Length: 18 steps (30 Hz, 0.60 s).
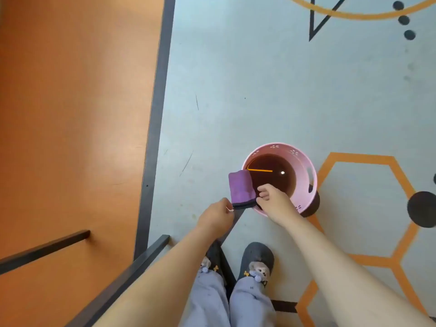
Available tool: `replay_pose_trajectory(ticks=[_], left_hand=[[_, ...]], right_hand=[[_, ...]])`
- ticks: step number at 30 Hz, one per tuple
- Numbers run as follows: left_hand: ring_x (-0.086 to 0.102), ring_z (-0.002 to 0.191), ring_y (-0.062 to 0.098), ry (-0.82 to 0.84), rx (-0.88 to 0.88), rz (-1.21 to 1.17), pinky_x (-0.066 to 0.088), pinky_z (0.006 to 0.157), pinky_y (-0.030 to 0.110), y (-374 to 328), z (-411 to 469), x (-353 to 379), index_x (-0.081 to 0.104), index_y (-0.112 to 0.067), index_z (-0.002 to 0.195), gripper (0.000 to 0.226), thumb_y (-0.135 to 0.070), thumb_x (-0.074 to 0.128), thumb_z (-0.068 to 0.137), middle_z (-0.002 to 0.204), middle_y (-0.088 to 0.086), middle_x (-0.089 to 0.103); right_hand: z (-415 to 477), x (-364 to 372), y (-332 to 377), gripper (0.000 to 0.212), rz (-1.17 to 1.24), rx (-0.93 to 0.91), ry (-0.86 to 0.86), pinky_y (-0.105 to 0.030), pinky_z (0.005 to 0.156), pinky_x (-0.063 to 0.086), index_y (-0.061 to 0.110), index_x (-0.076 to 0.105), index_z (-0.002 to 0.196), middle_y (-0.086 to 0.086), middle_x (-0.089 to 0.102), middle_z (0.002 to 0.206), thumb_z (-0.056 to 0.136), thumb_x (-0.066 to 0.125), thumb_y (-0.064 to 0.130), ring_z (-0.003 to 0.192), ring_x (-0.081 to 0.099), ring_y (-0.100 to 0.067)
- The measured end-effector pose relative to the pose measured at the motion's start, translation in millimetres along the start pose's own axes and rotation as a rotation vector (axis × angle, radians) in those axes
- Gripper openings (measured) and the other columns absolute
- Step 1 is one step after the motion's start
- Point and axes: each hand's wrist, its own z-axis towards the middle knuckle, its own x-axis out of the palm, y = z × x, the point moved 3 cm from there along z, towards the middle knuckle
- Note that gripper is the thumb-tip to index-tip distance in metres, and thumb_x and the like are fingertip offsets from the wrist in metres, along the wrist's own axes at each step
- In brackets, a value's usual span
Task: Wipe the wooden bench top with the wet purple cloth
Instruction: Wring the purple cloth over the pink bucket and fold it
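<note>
Both hands pinch the purple cloth [241, 188] over the pink bucket's [304, 161] rim, left hand [215, 217] and right hand [274, 200] clamped on its corners; the bucket holds dark water [276, 182]; wooden bench top [75, 109] lies left.

Cloth, plastic, wood
Matt purple cloth [240, 188] at the smooth pink plastic bucket [306, 165]; left of it, faintly glossy wooden surface [70, 114].

cloth [240, 187]: purple, dark band along one edge
bucket [306, 166]: pink, small white marks inside
table [70, 114]: orange-brown, dark grey edge
floor [236, 79]: pale grey-blue, orange hexagon lines, black dots
</note>
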Motion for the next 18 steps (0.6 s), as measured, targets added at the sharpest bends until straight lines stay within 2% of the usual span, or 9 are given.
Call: replay_pose_trajectory(ticks=[3,6,7,9,11,13,16,18], left_hand=[[0.059,0.101,0.026,-0.05,-0.034,-0.096,0.049,0.087,0.036,4.7,32.9,10.0,0.042,-0.012,0.131,0.038,-0.021,0.044,0.094,0.12,0.007,0.06],[0.054,0.117,0.029,-0.091,0.003,-0.14,0.046,0.094,0.039,7.2,61.0,18.0,0.025,-0.014,0.144,0.058,-0.024,0.05,0.093,0.137,0.01,0.048],[0.052,0.12,0.029,-0.076,-0.008,-0.22,0.045,0.096,0.038,8.3,69.1,22.2,0.02,-0.014,0.147,0.064,-0.022,0.052,0.092,0.139,0.01,0.045],[0.055,0.115,0.028,-0.011,-0.077,-0.501,0.047,0.094,0.035,9.3,80.9,30.0,0.014,-0.011,0.149,0.07,-0.013,0.052,0.091,0.134,0.011,0.048],[0.06,0.095,0.022,0.057,-0.122,-0.71,0.05,0.081,0.024,10.4,87.8,36.1,0.021,-0.009,0.144,0.061,-0.005,0.049,0.09,0.12,0.015,0.057],[0.059,0.083,0.016,0.084,-0.16,-0.783,0.049,0.067,0.016,9.0,85.0,35.8,0.036,-0.006,0.135,0.048,-0.001,0.051,0.09,0.111,0.015,0.059],[0.062,0.085,0.023,0.024,-0.199,-0.884,0.055,0.077,0.029,10.3,76.5,28.9,0.055,-0.002,0.117,0.033,0.003,0.058,0.084,0.106,0.016,0.063],[0.063,0.09,0.026,-0.037,-0.217,-0.923,0.055,0.085,0.034,5.2,61.6,20.7,0.059,-0.003,0.106,0.023,0.0,0.063,0.083,0.105,0.017,0.065]], right_hand=[[34.5,4.6,-10.3,0.045,0.011,-0.006,-0.089,-0.035,0.099,0.043,0.018,0.045,0.134,-0.004,0.054,0.129,0.09,0.053,0.015,0.115,0.053,-0.021],[59.4,19.2,-13.1,0.058,0.195,0.016,-0.028,-0.029,0.096,0.042,0.019,0.033,0.143,-0.001,0.049,0.135,0.09,0.056,0.016,0.117,0.051,-0.017],[67.1,25.5,-16.0,0.058,0.302,0.026,0.004,-0.026,0.091,0.046,0.018,0.032,0.144,-0.001,0.051,0.134,0.091,0.056,0.014,0.112,0.055,-0.015],[72.5,34.3,-15.7,0.051,0.524,0.061,0.066,-0.017,0.069,0.051,0.016,0.037,0.14,-0.003,0.059,0.121,0.092,0.051,0.006,0.096,0.062,-0.012],[75.6,36.9,-17.0,0.042,0.633,0.087,0.09,-0.012,0.054,0.049,0.016,0.044,0.132,-0.003,0.064,0.104,0.093,0.046,0.001,0.082,0.064,-0.009],[74.7,34.9,-18.7,0.035,0.638,0.091,0.08,-0.015,0.055,0.05,0.011,0.049,0.125,-0.004,0.066,0.095,0.092,0.048,0.001,0.077,0.065,-0.012],[66.3,26.6,-22.6,0.035,0.589,0.089,0.004,-0.024,0.067,0.053,0.006,0.053,0.124,-0.008,0.068,0.1,0.089,0.055,0.002,0.086,0.066,-0.018],[51.1,15.8,-18.0,0.034,0.573,0.074,-0.057,-0.022,0.061,0.052,0.01,0.052,0.12,-0.009,0.067,0.103,0.087,0.058,0.001,0.088,0.065,-0.018]])
